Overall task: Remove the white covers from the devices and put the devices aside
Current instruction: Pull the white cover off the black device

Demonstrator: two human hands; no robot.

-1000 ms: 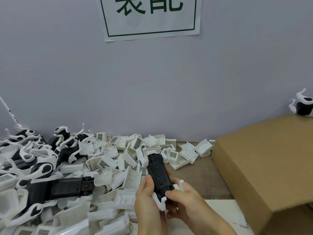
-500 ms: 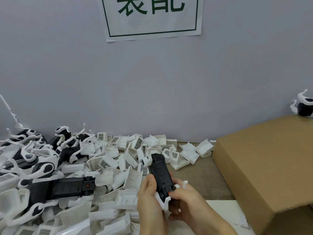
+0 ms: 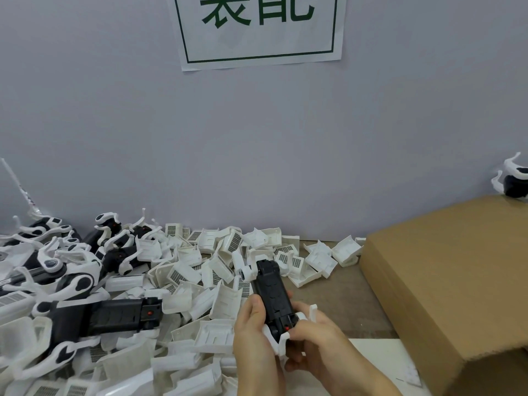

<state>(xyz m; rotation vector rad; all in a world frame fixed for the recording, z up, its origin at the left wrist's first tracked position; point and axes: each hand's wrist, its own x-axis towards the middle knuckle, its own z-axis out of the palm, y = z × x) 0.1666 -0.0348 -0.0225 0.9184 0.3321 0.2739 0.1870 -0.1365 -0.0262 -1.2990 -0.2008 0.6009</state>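
The black device (image 3: pixel 271 295) is gripped between 2 hands: left hand (image 3: pixel 251 335) curled around its side, right hand (image 3: pixel 314 341) pinching the white cover (image 3: pixel 281 338) (near end). Uneven prying could crack the cover clips.

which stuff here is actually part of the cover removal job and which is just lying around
In the job:
- black device held in both hands
- white cover at its near end
- left hand, right hand
- pile of removed covers
- devices heap

Lying about:
- cardboard box
- wall sign
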